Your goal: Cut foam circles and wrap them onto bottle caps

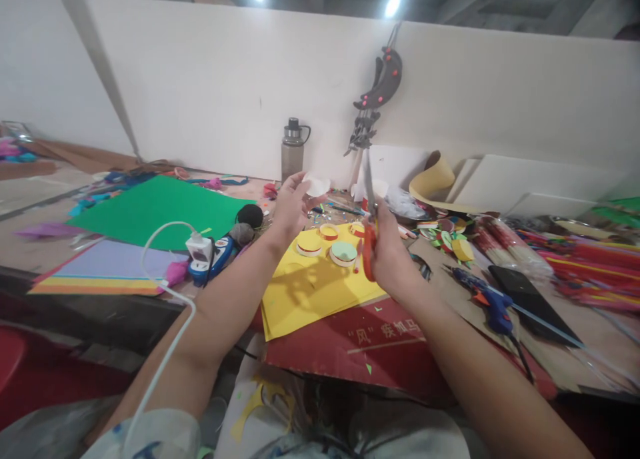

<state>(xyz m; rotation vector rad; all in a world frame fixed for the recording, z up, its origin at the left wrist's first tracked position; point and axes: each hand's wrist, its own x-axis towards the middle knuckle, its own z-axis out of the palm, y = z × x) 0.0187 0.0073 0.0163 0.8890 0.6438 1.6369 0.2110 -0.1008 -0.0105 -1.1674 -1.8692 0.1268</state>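
Observation:
A small white paper disc (pixel 317 185) is pinched in the fingers of my left hand (pixel 293 209), raised above the table. My right hand (pixel 393 253) grips scissors with orange handles (pixel 369 251), their blades pointing up and away from me. Below both hands lie yellow paper sheets (pixel 310 305). On them sit several short round paper rings, among them one with a light green top (pixel 343 252) and one with a pale top (pixel 309 246). My hands cast a shadow on the yellow paper.
A red cardboard piece (pixel 350 359) lies under the yellow sheets. To the right are a blue glue gun (pixel 495 312), a black phone (pixel 533 305) and colourful pipe cleaners (pixel 595 265). Leftward lie green paper (pixel 170 212) and a power strip (pixel 213 259); a bottle (pixel 293 155) stands behind.

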